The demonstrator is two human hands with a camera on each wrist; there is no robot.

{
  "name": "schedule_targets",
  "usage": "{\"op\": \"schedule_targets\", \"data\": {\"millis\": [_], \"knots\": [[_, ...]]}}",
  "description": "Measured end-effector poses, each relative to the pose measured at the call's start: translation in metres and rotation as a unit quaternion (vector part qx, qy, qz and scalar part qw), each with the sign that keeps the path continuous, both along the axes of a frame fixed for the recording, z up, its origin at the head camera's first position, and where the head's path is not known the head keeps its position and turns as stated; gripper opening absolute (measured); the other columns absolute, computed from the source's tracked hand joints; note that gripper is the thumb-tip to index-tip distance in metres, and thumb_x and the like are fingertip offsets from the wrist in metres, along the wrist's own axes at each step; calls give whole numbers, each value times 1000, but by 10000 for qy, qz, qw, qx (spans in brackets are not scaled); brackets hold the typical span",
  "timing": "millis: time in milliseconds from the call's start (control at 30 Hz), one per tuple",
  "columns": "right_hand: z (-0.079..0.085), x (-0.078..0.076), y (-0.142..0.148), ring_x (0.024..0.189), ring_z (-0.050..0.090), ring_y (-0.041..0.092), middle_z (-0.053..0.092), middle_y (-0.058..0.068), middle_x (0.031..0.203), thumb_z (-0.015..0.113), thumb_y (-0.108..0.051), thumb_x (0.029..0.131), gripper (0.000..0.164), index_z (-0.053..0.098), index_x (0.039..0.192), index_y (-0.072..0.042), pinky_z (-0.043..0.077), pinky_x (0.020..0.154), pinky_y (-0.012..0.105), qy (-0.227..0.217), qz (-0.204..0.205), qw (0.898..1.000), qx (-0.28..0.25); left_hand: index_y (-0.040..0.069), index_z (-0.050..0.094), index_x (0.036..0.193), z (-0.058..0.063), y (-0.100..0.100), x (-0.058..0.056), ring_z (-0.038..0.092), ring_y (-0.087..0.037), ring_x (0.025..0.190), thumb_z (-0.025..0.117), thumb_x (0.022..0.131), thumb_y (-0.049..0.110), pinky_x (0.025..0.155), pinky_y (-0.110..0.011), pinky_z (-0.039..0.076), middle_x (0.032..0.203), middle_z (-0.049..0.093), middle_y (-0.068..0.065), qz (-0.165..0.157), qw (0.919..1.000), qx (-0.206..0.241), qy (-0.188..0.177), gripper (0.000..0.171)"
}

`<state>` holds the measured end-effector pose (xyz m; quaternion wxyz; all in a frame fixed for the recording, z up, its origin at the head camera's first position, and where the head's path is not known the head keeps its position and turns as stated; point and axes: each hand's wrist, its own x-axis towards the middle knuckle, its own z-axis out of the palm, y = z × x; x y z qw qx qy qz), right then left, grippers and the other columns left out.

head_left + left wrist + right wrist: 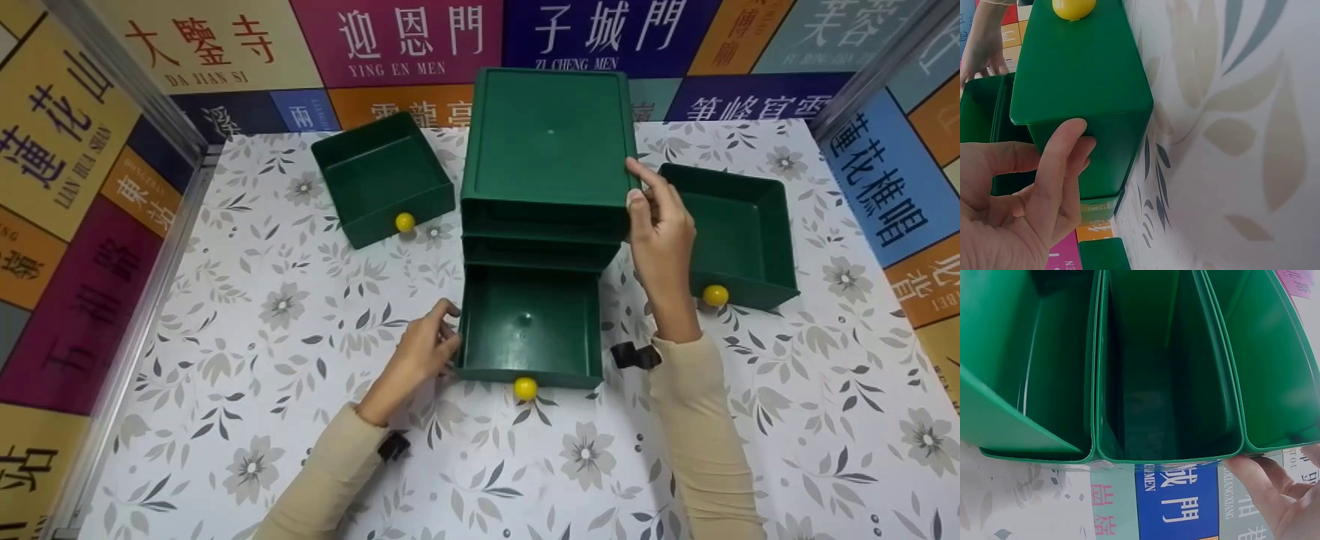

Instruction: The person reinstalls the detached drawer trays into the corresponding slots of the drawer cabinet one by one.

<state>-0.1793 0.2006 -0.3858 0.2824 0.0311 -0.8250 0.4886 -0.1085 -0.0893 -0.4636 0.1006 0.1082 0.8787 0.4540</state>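
A green three-tier drawer cabinet [551,135] stands at the back middle, its bottom drawer [529,322] pulled well out toward me. On that drawer's front is a yellow round knob [526,388]. My left hand [426,341] is at the drawer's left side, loosely bent fingers touching the outer wall; the thumb tip is partly hidden in the left wrist view. At the cabinet's right front edge, my right hand [664,236] holds on with thumb and fingers. The right wrist view looks into the upper slots [1168,382], which contain no drawers.
Two loose green drawers with yellow knobs lie on the flowered tabletop [285,390]: one drawer [386,172] left of the cabinet, another drawer [739,232] to its right, behind my right wrist. Printed panels [420,37] wall in the back and sides.
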Motion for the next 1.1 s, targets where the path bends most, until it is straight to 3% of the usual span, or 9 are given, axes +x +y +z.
{"op": "schedule_targets", "data": {"millis": [233,667,900,1100], "knots": [[0,0,-1,66,41,6,47,-18,82,47,-24,97,31,59,125,-28,29,61,22,67,40,10000,9,4,53,112,-1,2,-12,58,-17,52,52,85,1,49,-26,48,71,65,-9,-53,9991,-309,272,27],[0,-1,0,68,42,6,46,-18,83,46,-24,97,32,59,125,-27,30,62,22,78,-7,10000,53,6,51,113,0,6,-24,58,-17,58,54,87,5,54,-28,47,73,64,-7,10,9988,-489,89,26],[0,-1,0,70,43,6,52,-11,88,45,-28,96,33,59,125,-28,31,63,21,-75,3,10000,-46,6,50,116,2,8,-31,59,-18,59,54,89,7,58,-31,49,76,65,-9,44,9983,-567,89,27],[-1,-1,1,68,42,6,48,-18,83,46,-25,96,32,59,126,-27,29,61,22,59,13,10000,-10,5,51,115,2,9,-37,58,-18,55,54,88,6,53,-28,47,75,64,-10,87,9977,-649,157,27]]}}
